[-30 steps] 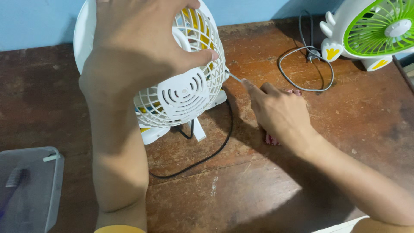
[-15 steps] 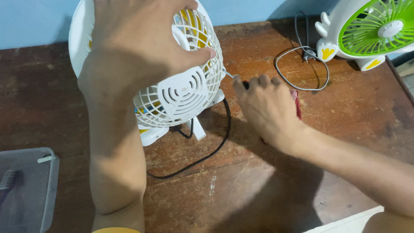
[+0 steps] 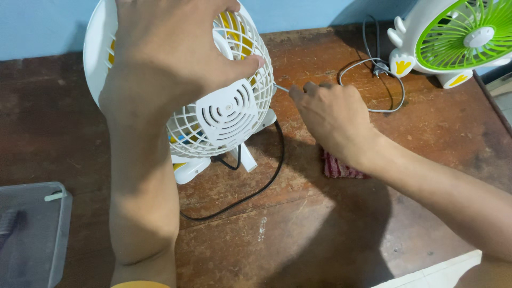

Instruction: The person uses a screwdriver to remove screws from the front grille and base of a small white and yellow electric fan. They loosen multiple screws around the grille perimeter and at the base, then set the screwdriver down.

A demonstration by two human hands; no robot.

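- Over the last second the right hand [image 3: 333, 114] has rolled knuckles-up and slid toward the cage, fingers closed round a thin metal tool [image 3: 281, 88]; its tip now meets the grille's edge, suggesting work on a rim fastener.
- The left hand [image 3: 170, 50] remains clamped over the white fan [image 3: 226, 114], which stands at the brown table's [image 3: 320, 234] far left.
- Count: two fans, including one green fan [image 3: 458, 37]; two cords, black [image 3: 256, 189] and grey [image 3: 373, 80]; one red cloth [image 3: 338, 168]; one clear bin [image 3: 32, 234].
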